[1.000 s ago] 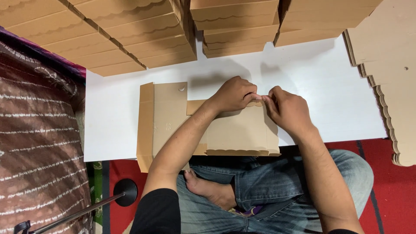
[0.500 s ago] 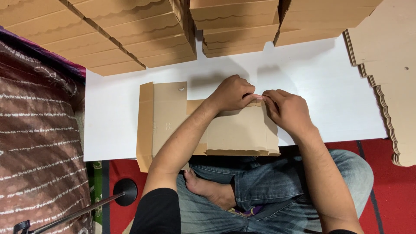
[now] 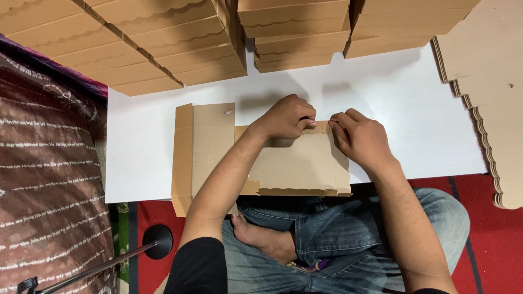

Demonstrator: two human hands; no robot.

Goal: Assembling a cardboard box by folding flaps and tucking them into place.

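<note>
White tabletop (image 3: 414,109) over red floor mat (image 3: 490,239)

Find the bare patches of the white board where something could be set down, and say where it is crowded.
Bare white board lies right of the right hand, up to the scalloped cardboard sheets, and left of the flat brown cardboard blank. It is crowded along the far edge under the stacked brown boxes.

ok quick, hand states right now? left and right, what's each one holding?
Left hand: closed, pinching the far edge flap of the flat cardboard box blank.
Right hand: closed, pinching the same flap from the other side.
</note>
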